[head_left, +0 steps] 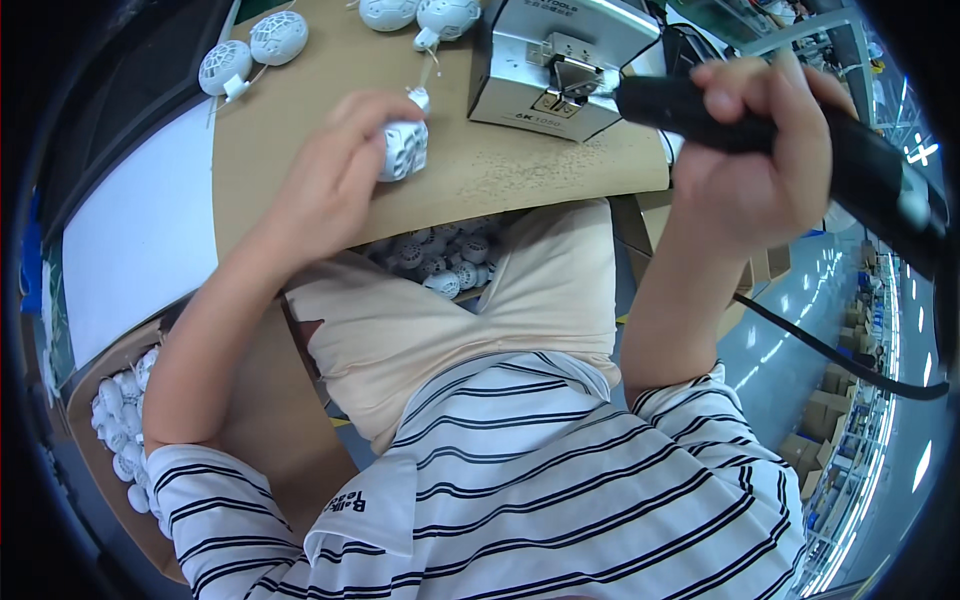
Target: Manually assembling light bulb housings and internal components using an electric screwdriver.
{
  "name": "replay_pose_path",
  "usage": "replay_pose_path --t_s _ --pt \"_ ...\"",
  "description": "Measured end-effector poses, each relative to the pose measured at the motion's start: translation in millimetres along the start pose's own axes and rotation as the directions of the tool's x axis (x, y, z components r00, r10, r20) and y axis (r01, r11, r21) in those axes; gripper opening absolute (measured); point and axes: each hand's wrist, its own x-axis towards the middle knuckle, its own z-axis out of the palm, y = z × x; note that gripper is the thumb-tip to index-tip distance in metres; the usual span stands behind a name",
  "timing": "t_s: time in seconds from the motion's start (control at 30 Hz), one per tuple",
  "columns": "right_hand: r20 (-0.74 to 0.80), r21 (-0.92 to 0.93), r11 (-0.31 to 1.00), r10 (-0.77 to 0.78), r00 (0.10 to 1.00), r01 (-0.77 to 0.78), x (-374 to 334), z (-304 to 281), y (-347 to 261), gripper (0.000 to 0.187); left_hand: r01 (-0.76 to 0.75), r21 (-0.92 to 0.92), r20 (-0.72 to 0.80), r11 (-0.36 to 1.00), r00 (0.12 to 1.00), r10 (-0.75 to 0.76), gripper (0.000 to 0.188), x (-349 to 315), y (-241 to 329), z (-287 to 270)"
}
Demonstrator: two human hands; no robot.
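On the cardboard-covered bench (300, 110), my left hand (335, 175) is closed round a white plastic housing (406, 150) with holes in its face. Its fingers hide part of the housing. My right hand (755, 150) is wrapped round a black electric screwdriver (665, 103), which points left. The screwdriver's tip is at the front of a silver screw feeder (530, 85), by the metal pick-up slot (578, 78); whether a screw is on the tip cannot be made out.
White round housings (279, 38) lie in pairs at the bench's far side. Small dark bits (530, 170) are scattered before the feeder. Boxes of white parts stand at left (125, 430) and under the bench edge (450, 255). A black cable (840, 350) hangs at right.
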Motion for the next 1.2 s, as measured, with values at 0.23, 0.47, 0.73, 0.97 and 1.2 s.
replay_pose_path --t_s 0.23,0.47,0.73,0.97,1.2 --pt "-0.059 -0.063 0.998 -0.034 0.998 0.030 -12 38 18 0.016 0.042 0.225 -0.077 0.973 0.997 -0.026 0.046 -6 17 15" --pt "0.208 0.191 0.965 0.138 0.968 -0.178 -13 17 -4 0.028 0.049 0.017 -0.002 0.999 0.999 -0.049 0.052 -10 13 26" --pt "0.388 0.438 0.858 0.088 0.918 -0.267 -51 40 -8 0.033 -0.068 0.116 -0.006 0.991 0.998 0.069 0.056 -10 3 26" --pt "0.429 0.436 0.853 0.085 0.899 -0.288 -59 43 1 0.039 -0.078 0.112 -0.050 0.991 0.995 0.084 0.052 -12 1 29" --pt "0.483 0.445 0.847 0.046 0.874 -0.291 -59 40 4 0.038 -0.023 0.089 0.007 0.996 1.000 0.022 0.057 -13 3 25"
